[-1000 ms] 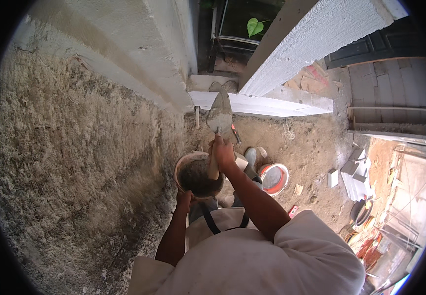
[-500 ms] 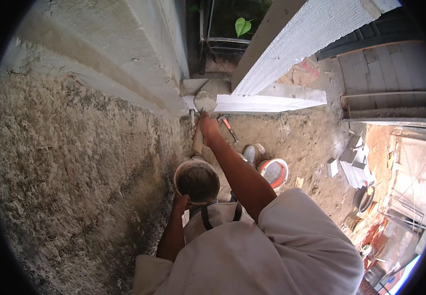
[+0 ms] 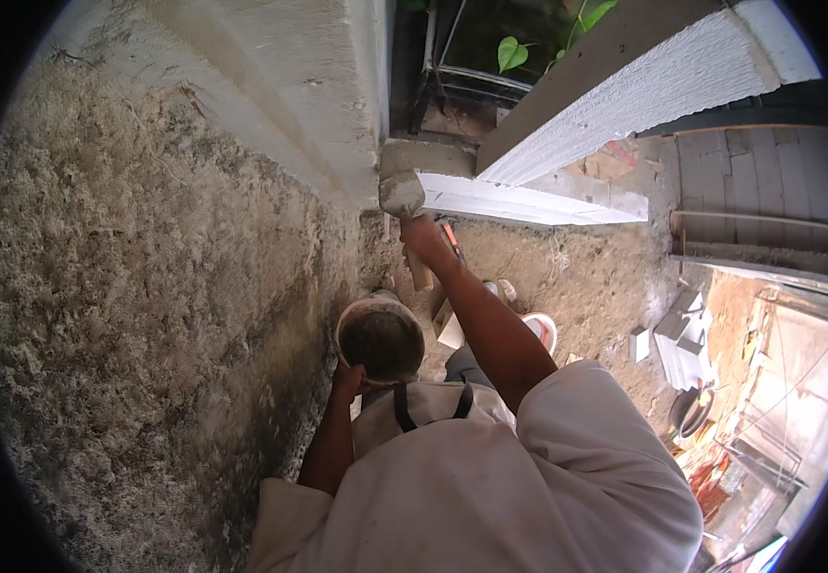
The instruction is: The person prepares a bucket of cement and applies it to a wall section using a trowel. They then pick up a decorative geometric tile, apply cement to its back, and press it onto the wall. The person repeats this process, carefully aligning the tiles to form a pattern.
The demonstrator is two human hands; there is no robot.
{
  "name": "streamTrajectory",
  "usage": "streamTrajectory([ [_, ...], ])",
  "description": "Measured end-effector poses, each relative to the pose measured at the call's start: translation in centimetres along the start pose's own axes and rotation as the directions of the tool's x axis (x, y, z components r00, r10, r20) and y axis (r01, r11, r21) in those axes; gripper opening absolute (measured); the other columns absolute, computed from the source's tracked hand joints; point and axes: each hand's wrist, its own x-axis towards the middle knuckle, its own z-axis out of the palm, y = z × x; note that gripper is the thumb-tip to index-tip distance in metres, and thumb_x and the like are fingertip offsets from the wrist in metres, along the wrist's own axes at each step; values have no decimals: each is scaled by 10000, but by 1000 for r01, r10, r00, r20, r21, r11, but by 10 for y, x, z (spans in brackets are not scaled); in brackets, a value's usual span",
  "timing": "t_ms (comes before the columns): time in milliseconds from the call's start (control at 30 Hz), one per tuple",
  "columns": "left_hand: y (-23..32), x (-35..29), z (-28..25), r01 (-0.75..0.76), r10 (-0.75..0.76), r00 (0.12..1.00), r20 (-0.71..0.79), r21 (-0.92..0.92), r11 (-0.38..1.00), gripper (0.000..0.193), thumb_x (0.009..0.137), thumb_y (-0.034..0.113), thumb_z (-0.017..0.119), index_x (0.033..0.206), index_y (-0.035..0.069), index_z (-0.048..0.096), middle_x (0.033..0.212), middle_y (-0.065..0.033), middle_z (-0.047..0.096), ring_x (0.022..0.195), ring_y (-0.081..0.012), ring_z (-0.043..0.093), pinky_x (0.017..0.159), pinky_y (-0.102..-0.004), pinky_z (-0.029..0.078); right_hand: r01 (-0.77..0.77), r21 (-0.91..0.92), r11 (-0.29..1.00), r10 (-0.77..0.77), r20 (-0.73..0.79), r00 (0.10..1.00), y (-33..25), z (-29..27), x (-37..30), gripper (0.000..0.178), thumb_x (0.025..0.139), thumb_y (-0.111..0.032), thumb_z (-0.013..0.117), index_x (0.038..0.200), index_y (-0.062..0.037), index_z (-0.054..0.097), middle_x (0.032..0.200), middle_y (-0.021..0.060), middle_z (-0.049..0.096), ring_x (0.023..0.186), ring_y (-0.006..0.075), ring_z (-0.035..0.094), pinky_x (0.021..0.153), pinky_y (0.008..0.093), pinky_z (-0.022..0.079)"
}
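Note:
My right hand [image 3: 423,239] is closed around the wooden handle of a trowel [image 3: 402,194]. The trowel's blade, coated in grey mortar, lies against the low ledge [image 3: 433,156] at the corner where the plastered wall meets it. My left hand [image 3: 349,379] grips the near left rim of a round bucket [image 3: 342,325], close in front of my body. Dark grey mortar [image 3: 381,346] sits inside the bucket. Below my right forearm, an orange-handled hammer [image 3: 452,241] rests on the ground, partly hidden by the hand and arm.
A rough, stained wall [image 3: 175,315] rises close on my left. A white slanting column [image 3: 643,91] stands ahead right. A red and white pail [image 3: 540,329] is on the ground beyond my right arm. Grey blocks [image 3: 686,329] and a black round container [image 3: 692,412] lie farther right.
The view has shifted, bringing more of the plant into sight. The trowel has turned slightly and its blade stays by the corner. My left hand still grips the bucket.

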Motion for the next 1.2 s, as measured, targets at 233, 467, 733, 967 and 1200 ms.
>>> streamTrajectory([
  [233,1,3,3,58,-56,998,31,-74,996,469,765,89,625,1215,12,516,990,-178,602,857,-307,691,649,-454,632,285,-259,923,-221,251,943,19,-76,-59,274,992,-213,520,916,21,640,725,160,663,625,260,688,591,406,565],
  [467,4,1,13,-5,5,1000,-10,-59,998,469,766,89,635,1180,-81,497,960,-181,629,798,-270,702,593,-415,634,-337,340,878,378,-60,924,-39,-99,-96,506,1036,-413,482,818,16,639,617,133,620,578,258,664,580,394,553],
  [733,-5,20,-2,-1,0,1000,13,42,999,327,777,116,636,1063,-26,563,879,-138,637,724,-284,709,603,-420,632,-358,682,638,565,-99,819,-17,-33,-11,531,1056,-412,444,770,19,564,586,118,562,490,263,616,457,419,532],
  [967,-3,28,3,-7,9,1000,-24,60,998,255,764,126,631,961,-18,560,832,-124,628,717,-278,707,582,-422,621,-483,602,636,596,15,803,-8,-45,-58,520,1042,-425,444,789,11,573,606,146,592,503,280,634,484,427,542],
  [1200,4,26,11,-47,49,996,-69,37,998,329,746,129,647,1028,-21,567,800,-123,624,664,-253,687,552,-391,609,-299,427,854,383,-126,915,-20,-72,-148,520,1045,-410,423,823,23,609,601,143,610,497,284,653,494,431,538],
])
